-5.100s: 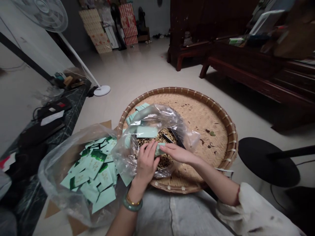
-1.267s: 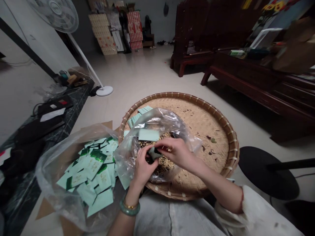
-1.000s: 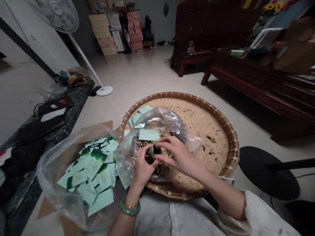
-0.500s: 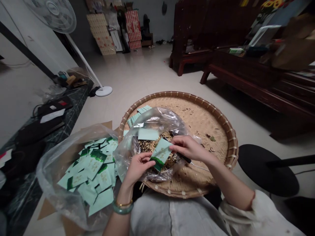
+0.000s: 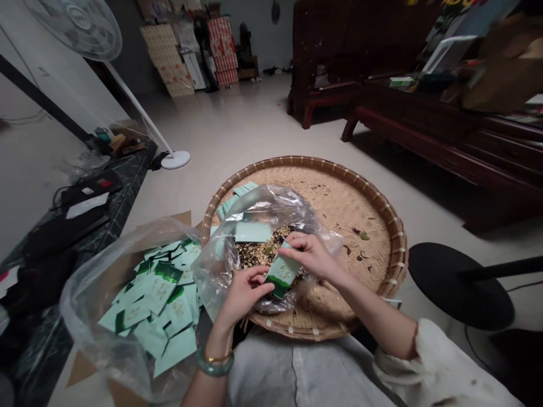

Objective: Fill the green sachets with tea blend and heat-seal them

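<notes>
A small green paper sachet (image 5: 283, 273), printed with a dark green band, is tilted between my hands. My left hand (image 5: 242, 295) pinches its lower left edge between thumb and fingers. At its top edge, my right hand (image 5: 313, 255) has its fingers closed on the paper. Below lies an opened clear plastic bag (image 5: 292, 204) holding a loose dark and pale dried mix (image 5: 253, 255). Another pale green sachet (image 5: 253, 232) rests on that mix. The bag sits in a round woven bamboo tray (image 5: 345, 203). More sachets (image 5: 231, 204) are stacked at the tray's far left.
Left of the tray, a large clear bag (image 5: 91, 297) holds many green sachets (image 5: 159, 299). A white standing fan (image 5: 176, 159) is beyond it. To the right are a black round base (image 5: 460, 285) and dark wooden furniture (image 5: 403, 127). Dried leaves (image 5: 363, 235) lie scattered in the tray.
The sachet has moved slightly down and right and tilted, with both hands still on it. The black-handled corded tool beneath my right hand no longer shows there. The view has shifted slightly.
</notes>
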